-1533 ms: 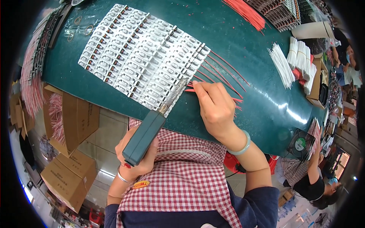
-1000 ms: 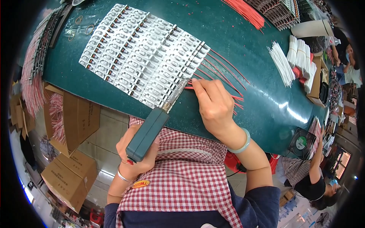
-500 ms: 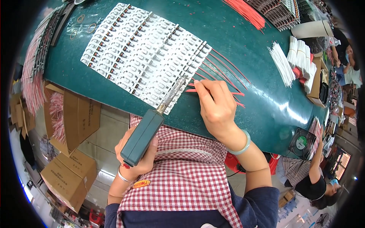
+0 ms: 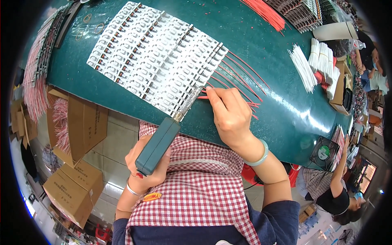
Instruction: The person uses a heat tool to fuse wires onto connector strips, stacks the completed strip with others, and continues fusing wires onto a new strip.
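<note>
My left hand is wrapped round a dark green soldering iron, its metal tip pointing up and to the right. That tip lies against the near right edge of a white panel of small circuit boards. Close beside the tip, my right hand is closed in a pinch on the end of a thin red wire. Several more red wires stick out from the panel's right edge over the green tabletop. Whether the pinched wire touches its board is too small to tell.
Loose red wires lie at the far edge, near stacked panels. Bundles of white wires are at the right, beyond a small black fan. Wired panels hang at the left, above cardboard boxes. Another person sits at the right.
The soldering iron has shifted slightly right, its tip staying at the panel's edge. My right hand has moved a little left and down, still pinching at the panel's edge.
</note>
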Tool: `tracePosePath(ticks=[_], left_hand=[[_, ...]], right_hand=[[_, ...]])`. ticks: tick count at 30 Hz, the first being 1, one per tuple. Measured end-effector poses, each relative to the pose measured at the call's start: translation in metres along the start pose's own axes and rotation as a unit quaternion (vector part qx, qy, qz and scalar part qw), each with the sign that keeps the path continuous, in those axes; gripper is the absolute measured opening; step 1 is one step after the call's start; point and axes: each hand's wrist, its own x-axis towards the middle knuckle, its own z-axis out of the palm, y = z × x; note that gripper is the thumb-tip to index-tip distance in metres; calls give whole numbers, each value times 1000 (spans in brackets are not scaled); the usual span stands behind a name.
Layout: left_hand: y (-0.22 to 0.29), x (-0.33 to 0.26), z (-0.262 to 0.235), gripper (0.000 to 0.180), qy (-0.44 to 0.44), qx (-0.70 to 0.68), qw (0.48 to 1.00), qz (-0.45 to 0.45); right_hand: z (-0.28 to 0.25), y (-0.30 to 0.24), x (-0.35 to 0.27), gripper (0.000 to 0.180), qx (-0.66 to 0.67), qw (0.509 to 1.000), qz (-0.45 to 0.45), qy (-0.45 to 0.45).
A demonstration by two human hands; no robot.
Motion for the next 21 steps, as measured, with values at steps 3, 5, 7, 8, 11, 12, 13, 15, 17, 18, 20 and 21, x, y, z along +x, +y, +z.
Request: tracePosePath(ticks=[3, 5, 7, 8, 11, 12, 13, 15, 17, 18, 20, 21], left_hand=[[2, 2, -1, 20, -5, 9, 1000, 1], [3, 2, -2, 20, -6, 16, 1000, 4], [3, 1, -2, 20, -12, 3, 1000, -16], [2, -1, -2, 20, -12, 3, 1000, -16], [-3, -8, 0, 20, -11, 19, 1000, -6], [-4, -11, 2, 20, 3, -9, 1000, -26], [-6, -14, 2, 21, 16, -19, 999, -32], [-9, -20, 1, 22, 10, -40, 998, -52], [-11, -25, 0, 23, 4, -42, 997, -58], [-12, -26, -1, 24, 7, -45, 997, -61], [-13, -28, -2, 24, 10, -48, 997, -63], [-13, -29, -2, 25, 8, -42, 997, -61]], right_hand=[[1, -1, 1, 30, -5, 1000, 2, 6], [1, -2, 1, 30, -10, 1000, -1, 7], [1, -2, 1, 30, -14, 1000, -3, 6], [1, -2, 1, 30, -15, 1000, -6, 5], [0, -2, 1, 30, -21, 1000, -8, 0], [0, -3, 1, 30, -24, 1000, -7, -2], [0, -3, 1, 30, -25, 1000, -3, -1], [0, -4, 0, 30, -29, 1000, -6, -3], [1, -4, 0, 30, -31, 999, -6, -3], [1, -4, 0, 29, -29, 1000, -1, -3], [1, -4, -1, 28, -27, 1000, 4, -2], [0, -3, -1, 29, -18, 1000, -4, 9]])
